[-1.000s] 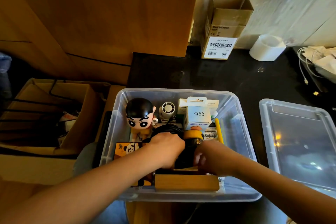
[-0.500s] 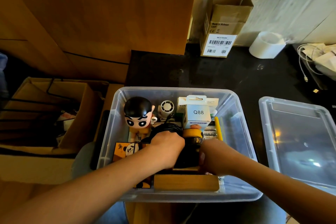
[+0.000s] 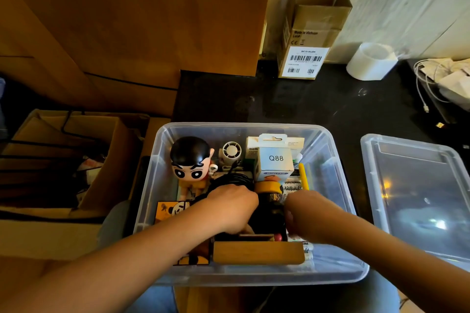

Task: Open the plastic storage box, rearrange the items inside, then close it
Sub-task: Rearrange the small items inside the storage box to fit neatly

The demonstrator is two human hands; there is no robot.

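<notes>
We see the clear plastic storage box (image 3: 330, 160) open at the dark worktop's near edge, its clear lid (image 3: 417, 198) beside it. Our left hand (image 3: 232, 207) curls around a black cable coil (image 3: 230, 180); our right hand (image 3: 307, 211) curls inside, its hold hidden.

Clear glossy plastic storage box (image 3: 328, 155) and lid (image 3: 417, 185), smooth wooden block (image 3: 258, 251), glossy black countertop (image 3: 318, 101).

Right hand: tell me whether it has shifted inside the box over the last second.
No. The right hand sits just below the yellow pen, beside the dark object, as before.
</notes>
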